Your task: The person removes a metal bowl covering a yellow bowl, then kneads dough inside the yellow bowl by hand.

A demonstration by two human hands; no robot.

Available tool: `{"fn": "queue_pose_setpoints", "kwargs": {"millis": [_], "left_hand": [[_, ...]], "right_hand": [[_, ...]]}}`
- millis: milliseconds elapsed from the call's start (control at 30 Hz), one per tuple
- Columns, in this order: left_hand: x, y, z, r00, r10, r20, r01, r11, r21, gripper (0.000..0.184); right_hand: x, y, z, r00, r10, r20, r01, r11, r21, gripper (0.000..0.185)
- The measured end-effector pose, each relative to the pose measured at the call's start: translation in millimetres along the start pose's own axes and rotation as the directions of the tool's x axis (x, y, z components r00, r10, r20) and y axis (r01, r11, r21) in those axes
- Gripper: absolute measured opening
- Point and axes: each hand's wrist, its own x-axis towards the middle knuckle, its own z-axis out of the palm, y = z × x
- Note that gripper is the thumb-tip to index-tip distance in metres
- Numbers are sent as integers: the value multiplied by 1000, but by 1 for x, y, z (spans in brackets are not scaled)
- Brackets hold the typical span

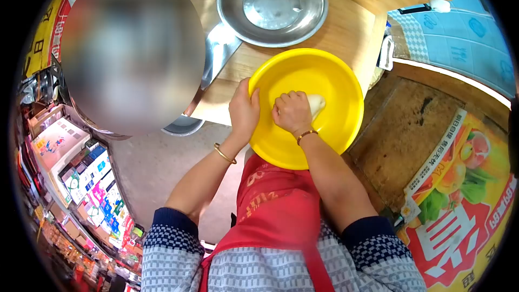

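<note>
A yellow bowl (340,75) stands at the near edge of a wooden table. My left hand (244,109) grips its left rim, thumb inside and fingers outside. Inside the bowl, my right hand (292,111) is closed with curled fingers on a pale lump of dough (316,105), part of which shows to the right of the hand. The underside of the dough and part of it beneath my fingers are hidden.
A steel basin (273,5) sits behind the bowl on the wooden table (238,70). A wide metal blade (219,54) lies left of it. A grey pan (184,125) is below the table's left edge. Shelves with packages (92,184) stand at left; a printed carton (459,200) is at right.
</note>
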Motion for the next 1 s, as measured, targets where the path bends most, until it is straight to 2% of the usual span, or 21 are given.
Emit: {"fn": "queue_pose_setpoints", "kwargs": {"millis": [200, 367, 500, 600, 700, 767, 900, 967, 1000], "left_hand": [[2, 5, -3, 998, -59, 33, 59, 998, 5, 21], [3, 2, -2, 1000, -3, 19, 4, 999, -34, 21], [3, 2, -3, 999, 36, -3, -36, 999, -37, 21], [2, 0, -2, 999, 34, 0, -34, 999, -30, 22], [3, -1, -2, 997, 69, -19, -69, 997, -26, 22], [0, 1, -1, 995, 91, -51, -92, 996, -15, 23], [-5, -3, 2, 996, 73, -58, -71, 996, 51, 25], [-2, -5, 3, 994, 80, -71, -70, 989, 127, 26], [-4, -3, 0, 993, 86, -84, -75, 989, 126, 26]], "right_hand": [[17, 2, 1, 993, -48, 104, 46, 999, 20, 12], [30, 2, 2, 998, -65, 23, 62, 992, 113, 9], [38, 5, 10, 994, -89, 56, 83, 991, 103, 12], [42, 5, 14, 993, -118, 30, 111, 979, 169, 13], [49, 4, 14, 992, -99, 74, 79, 967, 242, 17], [51, 2, 13, 966, -35, 256, -9, 986, 169, 22], [48, -1, -4, 946, -82, 314, 42, 990, 132, 23], [45, -1, -24, 813, -237, 532, 171, 970, 171, 23], [34, 2, -24, 816, -244, 525, 183, 969, 165, 23]]}}
